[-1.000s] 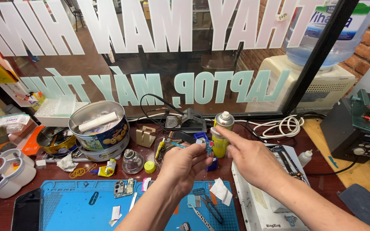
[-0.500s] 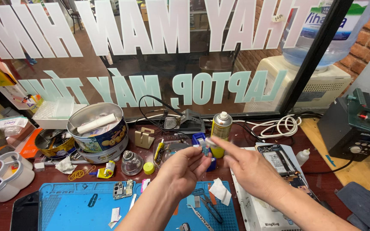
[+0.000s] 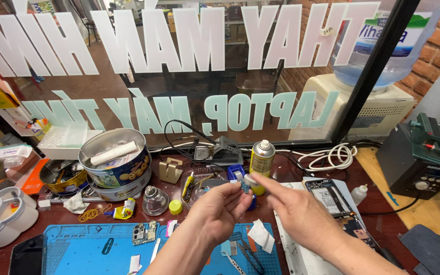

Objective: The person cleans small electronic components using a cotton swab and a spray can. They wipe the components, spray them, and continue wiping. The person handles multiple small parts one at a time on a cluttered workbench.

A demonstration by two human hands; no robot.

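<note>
Between both hands: small blue part (image 3: pixel 244 186) | left hand (image 3: pixel 219 208) pinches it | right hand (image 3: pixel 297 212) fingertips (image 3: pixel 253 179) pinch something pale, touching it

2 hands (image 3: pixel 220 209) (image 3: pixel 301 216), 1 spray can (image 3: pixel 262 159) just behind the fingers, 2 round tins (image 3: pixel 115 163) (image 3: pixel 66 179) left of them, 1 blue mat (image 3: pixel 77 252) below, 1 opened phone (image 3: pixel 332 201) right.

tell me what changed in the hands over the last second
The right hand let go of the yellow spray can, drew back from it, and now pinches a small pale piece against the small part held by the left hand. The left hand stayed raised, and the can, round tin and blue mat stayed put.
</note>
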